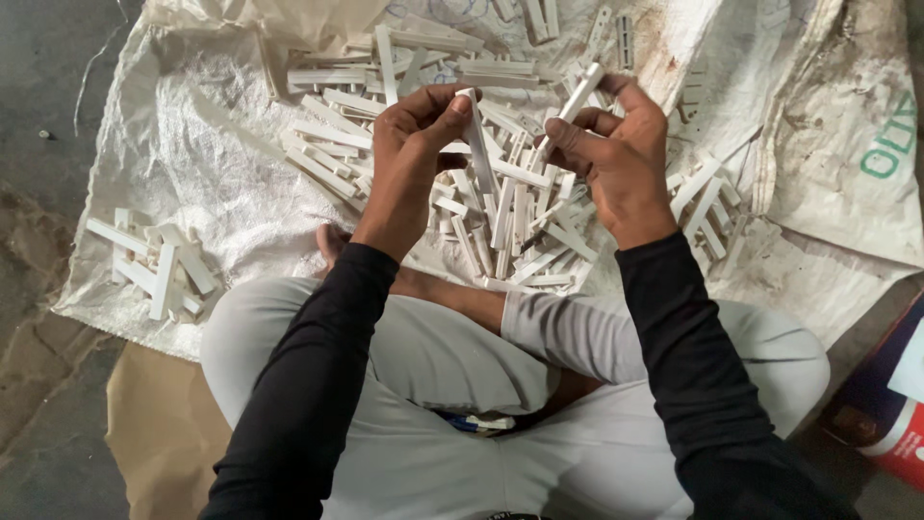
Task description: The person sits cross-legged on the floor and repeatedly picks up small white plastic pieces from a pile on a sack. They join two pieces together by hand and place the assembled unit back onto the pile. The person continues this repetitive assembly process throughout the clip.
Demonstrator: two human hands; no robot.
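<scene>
We are holding our left hand (409, 144) closed, pinching the top end of a long, narrow, off-white plastic strip (479, 144) between thumb and fingertips; the strip is hanging almost upright, its long axis running from our fingertips down toward the pile, leaning slightly to the right at its lower end. Our right hand (616, 159) is also closed, gripping a second off-white plastic strip (579, 94) that is slanting up and to the right, its free end poking out above the fingers. The two strips are lying close together but apart, with the left one standing between our two hands, so both hands are about equally near to it.

Just beyond and below the hands, we are looking at a loose heap of similar white plastic strips and slotted pieces (500, 212), lying at all angles in the middle of a crumpled white woven sack (212, 164) spread on the floor. Toward the far edge of the sack, a neater group of longer strips (337, 135) is lying side by side. Near the sack's left edge a small separate cluster of white pieces (154, 260) is sitting, and more pieces (707, 207) are lying by its right side.

We are sitting cross-legged in light grey trousers (423, 356) and black sleeves, with brown cardboard (159, 433) under the sack's near left corner and a red and blue box (890, 414) at the far right.
</scene>
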